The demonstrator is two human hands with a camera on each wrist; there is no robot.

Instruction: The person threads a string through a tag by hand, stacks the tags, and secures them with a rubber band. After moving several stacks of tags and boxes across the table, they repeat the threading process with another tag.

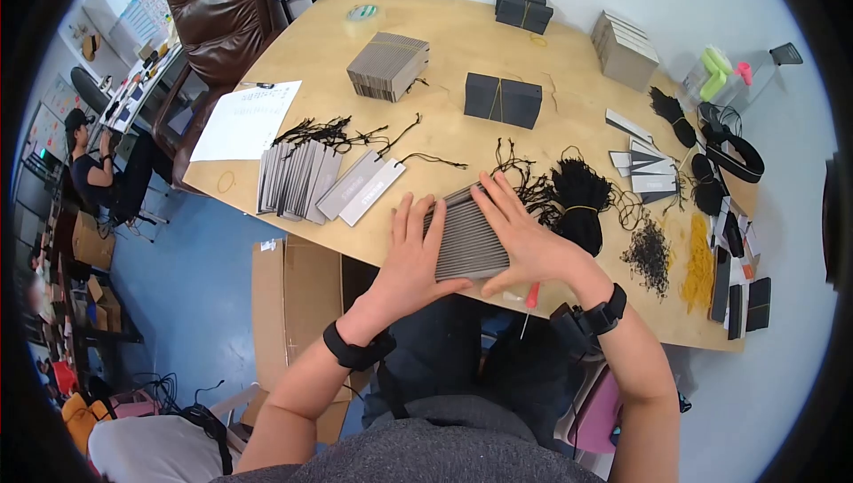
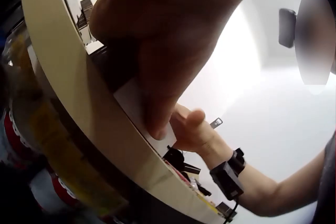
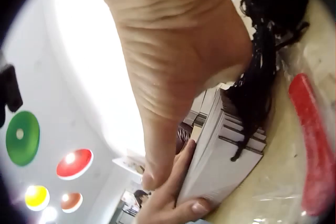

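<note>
A stack of grey tags (image 1: 469,239) stands on edge at the table's front, between the two hands. My left hand (image 1: 404,256) presses on its left side with fingers extended, the thumb lying along the near side. On the right, my right hand (image 1: 538,247) spreads straight fingers over the far right edge, its thumb toward the left thumb. The right wrist view shows the white face of the tags (image 3: 215,176) and black strings (image 3: 257,87) trailing from their end. The left thumb (image 2: 155,119) rests on a tag face in the left wrist view.
Fanned tags (image 1: 298,181) and two loose tags (image 1: 362,188) lie left. Behind stand a banded grey stack (image 1: 388,65) and a black block (image 1: 503,101). Black string bundles (image 1: 579,203), yellow bands (image 1: 697,261) and a red-handled tool (image 1: 532,295) lie right. A person (image 1: 93,163) sits far left.
</note>
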